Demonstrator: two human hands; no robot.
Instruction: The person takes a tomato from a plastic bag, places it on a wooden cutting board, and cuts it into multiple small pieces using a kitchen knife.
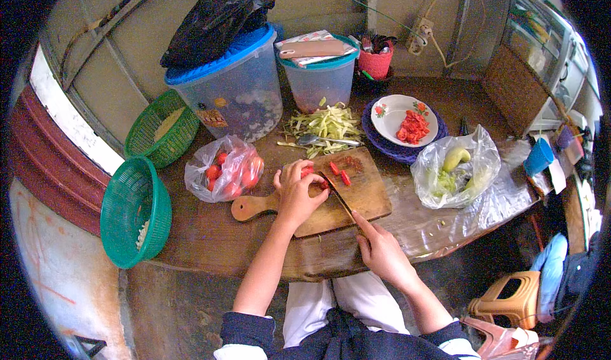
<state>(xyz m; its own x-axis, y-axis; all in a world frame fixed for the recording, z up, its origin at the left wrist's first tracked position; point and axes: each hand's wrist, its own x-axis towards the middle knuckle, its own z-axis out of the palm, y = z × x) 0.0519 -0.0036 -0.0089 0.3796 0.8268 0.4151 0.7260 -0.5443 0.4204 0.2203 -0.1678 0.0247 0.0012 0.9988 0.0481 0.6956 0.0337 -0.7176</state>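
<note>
On the wooden cutting board (pixel 367 193), my left hand (pixel 300 188) holds a piece of tomato (pixel 307 171), partly hidden by the fingers. My right hand (pixel 382 245) grips a knife (pixel 338 194), its blade against the tomato near my left fingertips. A few cut red tomato pieces (pixel 345 177) lie on the board beyond the blade. Chopped tomato (pixel 413 128) is heaped on a floral white plate (pixel 387 107) at the back right. A clear plastic bag of tomatoes (pixel 213 171) rests left of the board.
Peelings (pixel 329 124) and a spoon (pixel 351 142) lie behind the board. Lidded plastic tubs (pixel 238 97) stand at the back. Green baskets (pixel 162 217) sit at the left. A clear bag with a pale green vegetable (pixel 456 158) is at the right.
</note>
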